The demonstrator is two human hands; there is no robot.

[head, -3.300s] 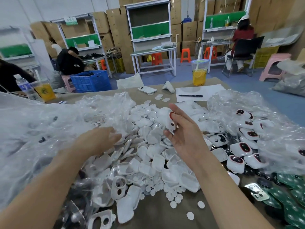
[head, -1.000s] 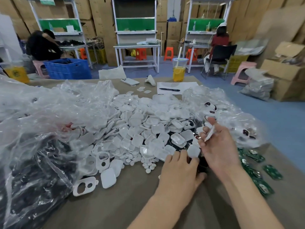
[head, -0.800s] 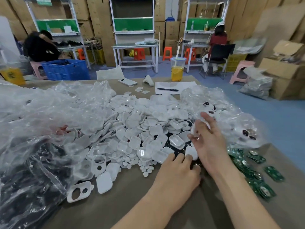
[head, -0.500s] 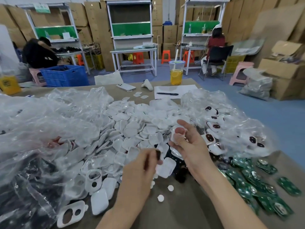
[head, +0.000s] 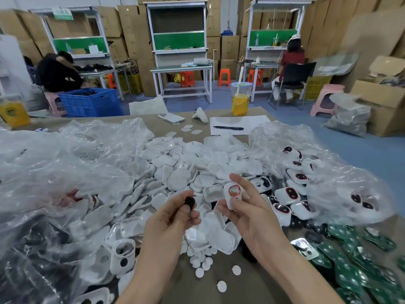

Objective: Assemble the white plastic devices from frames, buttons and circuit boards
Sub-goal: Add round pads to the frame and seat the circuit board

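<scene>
My left hand (head: 173,218) pinches a small round black button (head: 189,201) between thumb and fingertips, lifted above the table. Just to its right, my right hand (head: 247,213) holds a white plastic frame (head: 233,194) with a red-rimmed opening facing me. Both hover over a big heap of white shells (head: 188,172). Small white round buttons (head: 202,263) lie scattered on the table in front. Green circuit boards (head: 350,260) lie at the lower right.
Clear plastic bags cover the left side (head: 54,172) and hold red-windowed white units at the right (head: 328,178). A phone (head: 171,118), a paper sheet with a pen (head: 229,127) and a lemon drink cup (head: 240,102) stand at the table's far edge.
Both hands rose from the pile at the right and came to the middle. The left hand now pinches a black button; the right hand turned the white frame's opening toward me.
</scene>
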